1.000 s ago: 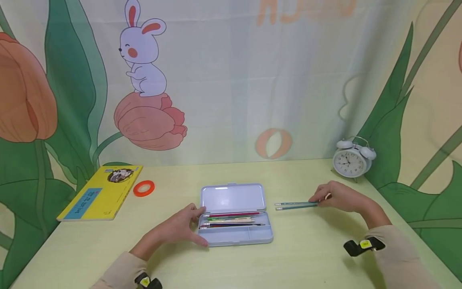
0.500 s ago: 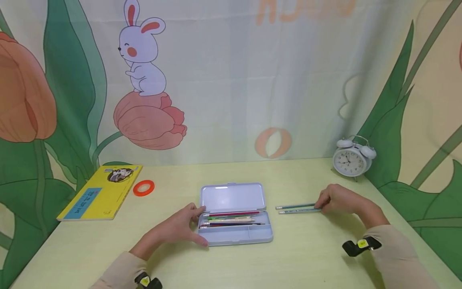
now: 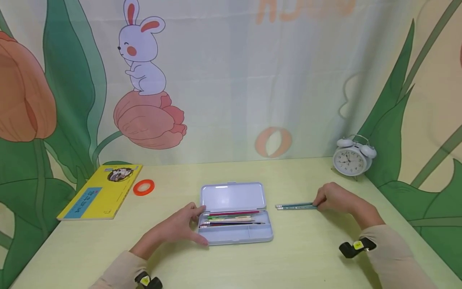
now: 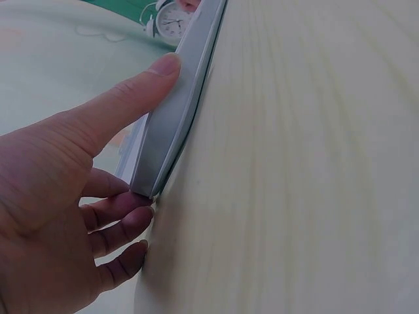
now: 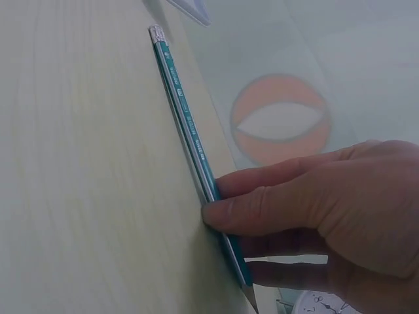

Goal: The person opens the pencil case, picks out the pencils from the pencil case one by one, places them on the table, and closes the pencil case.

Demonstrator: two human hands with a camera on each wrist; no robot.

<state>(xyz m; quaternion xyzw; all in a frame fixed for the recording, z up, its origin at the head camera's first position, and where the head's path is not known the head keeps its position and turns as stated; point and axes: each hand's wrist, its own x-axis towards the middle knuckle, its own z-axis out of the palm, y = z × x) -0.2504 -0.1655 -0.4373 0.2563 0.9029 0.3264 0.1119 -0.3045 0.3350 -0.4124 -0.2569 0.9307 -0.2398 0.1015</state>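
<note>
Two teal pencils (image 3: 297, 208) are right of the open pencil case (image 3: 234, 243), side by side, ferrule ends towards it. Whether they touch the worktop (image 3: 288, 261): cannot tell. Right hand (image 3: 335, 197): fingers narrow, pinching the pencils near their far end; one sharpened tip shows past the fingers in the right wrist view.

Case lies flat, lid (image 3: 232, 196) raised at the back. Mixed pencils and pens (image 3: 234, 220) lie lengthwise in its rear compartment. Left hand (image 3: 180, 228) grips the left end: thumb on the near side wall, other fingers round the end.

Surroundings: orange ring (image 3: 136, 188) and yellow book (image 3: 108, 200) at back left; white twin-bell alarm clock (image 3: 349, 162) at back right; printed curtain (image 3: 216, 80) behind, with rabbit and tulips.
</note>
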